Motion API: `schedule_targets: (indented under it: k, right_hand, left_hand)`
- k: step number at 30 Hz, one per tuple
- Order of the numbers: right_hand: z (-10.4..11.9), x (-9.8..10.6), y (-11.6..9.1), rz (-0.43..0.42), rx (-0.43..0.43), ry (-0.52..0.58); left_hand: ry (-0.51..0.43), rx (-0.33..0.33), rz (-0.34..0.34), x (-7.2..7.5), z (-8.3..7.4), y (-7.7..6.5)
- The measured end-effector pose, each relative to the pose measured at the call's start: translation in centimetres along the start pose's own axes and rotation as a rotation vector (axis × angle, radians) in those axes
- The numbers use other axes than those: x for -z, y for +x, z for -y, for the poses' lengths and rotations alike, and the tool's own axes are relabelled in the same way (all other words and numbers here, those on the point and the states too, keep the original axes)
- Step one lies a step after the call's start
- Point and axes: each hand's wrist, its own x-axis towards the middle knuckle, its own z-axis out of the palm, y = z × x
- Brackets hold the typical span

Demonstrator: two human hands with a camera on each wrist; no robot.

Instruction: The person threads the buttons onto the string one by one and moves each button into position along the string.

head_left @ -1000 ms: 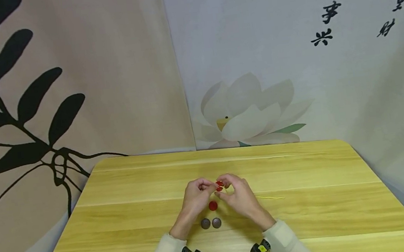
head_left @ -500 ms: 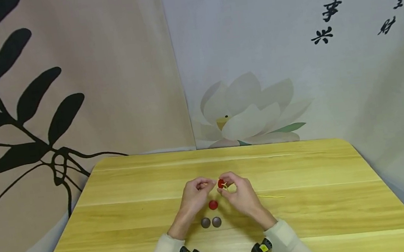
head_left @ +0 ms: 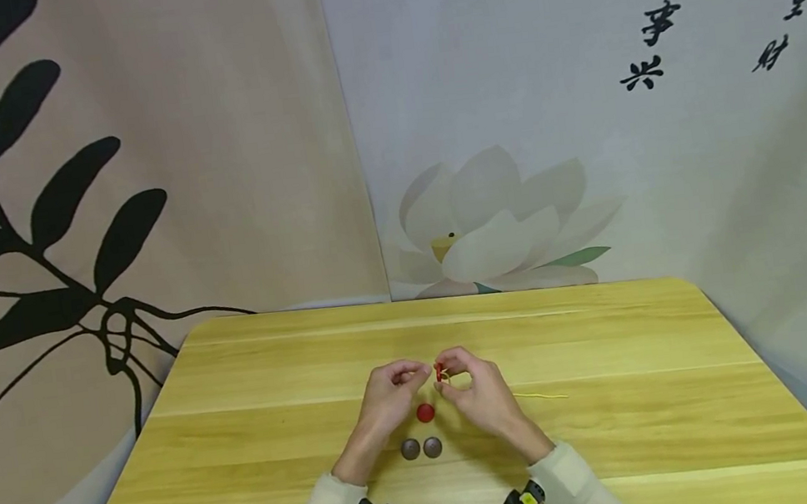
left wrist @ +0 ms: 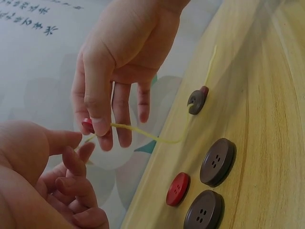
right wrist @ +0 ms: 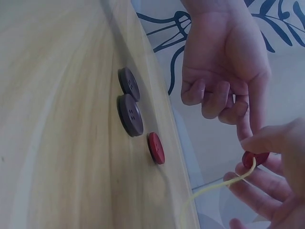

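Note:
Thumb and fingers of my right hand [head_left: 483, 392] pinch a red button [right wrist: 255, 158] just above the table. A yellow string [left wrist: 143, 134] passes through it and sags to a brown button [left wrist: 196, 102] on the table, which has a small red piece [left wrist: 204, 89] behind it. My left hand [head_left: 388, 397] is close on the button's other side, thumb and index finger pinching the short string end. On the table below the hands lie a loose red button [head_left: 426, 412] and two larger brown buttons [head_left: 410, 449], side by side, each with several holes.
The wooden table [head_left: 260, 438] extends to both sides of the hands. A length of the yellow string lies on it, right of my right hand. Behind the table's far edge hangs a printed cloth [head_left: 268, 134].
The red button in my right hand has turned from face-on to nearly edge-on. My left fingers have drawn slightly left, off the button. The loose buttons stay where they were.

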Motion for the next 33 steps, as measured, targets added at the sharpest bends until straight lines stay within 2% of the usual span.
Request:
schedule_targets:
  k: [10,33]
  right_hand:
    - [-0.05,-0.10,-0.02,0.011,0.003,0.032]
    - [0.23,0.13,-0.07,0.042,-0.030,0.052]
  left_hand:
    - [-0.006,-0.019,0.003,-0.14,0.16,0.01]
    - [-0.006,-0.012,0.001,0.08,0.09,0.05]
